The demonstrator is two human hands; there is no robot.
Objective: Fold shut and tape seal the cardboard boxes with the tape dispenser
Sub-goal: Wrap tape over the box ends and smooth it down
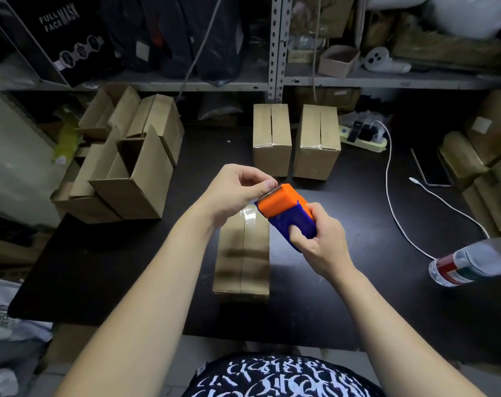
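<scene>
Trouble spot imo: left hand (232, 190) pinches at the toothed edge of the orange-and-blue plastic tape dispenser (283, 210), which the right hand (321, 242) grips. Fingertips could get nicked, or the tape end could slip back. The folded brown cardboard box (242, 259) sits just below both hands on the black counter (344, 296).

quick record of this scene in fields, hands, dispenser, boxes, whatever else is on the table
left hand: pinches at the toothed edge of the dispenser; the tape end is too hard to see
right hand: grips the blue body
tape dispenser: orange and blue, held above the near box
near box: flaps folded shut, shiny tape at its far end
far boxes: two, closed, taped along the seam
open boxes: piled at left
table: black
bottle: right edge
cable: white, right side
</scene>
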